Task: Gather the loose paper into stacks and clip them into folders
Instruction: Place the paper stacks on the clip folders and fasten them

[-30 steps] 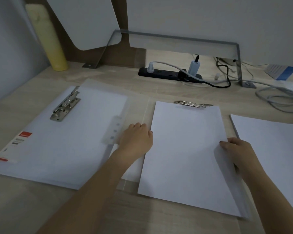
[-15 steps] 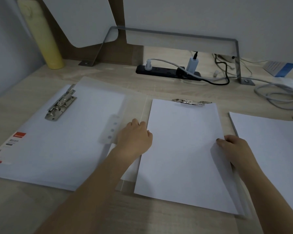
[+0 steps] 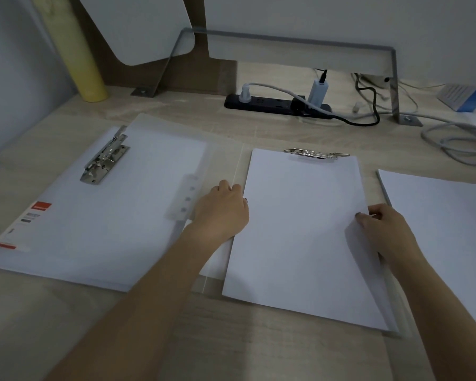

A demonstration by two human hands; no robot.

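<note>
Gripping the paper stack (image 3: 300,229) edges, left hand (image 3: 223,213) fingers curled — tips hidden, right hand (image 3: 385,229) fingers pinching

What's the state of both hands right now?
Left hand: closed, gripping left edge of the paper stack.
Right hand: closed, pinching that stack's right edge.

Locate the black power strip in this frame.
In the head view the black power strip lies at the back centre of the desk, beyond the middle paper stack and under the grey metal bracket.
</note>
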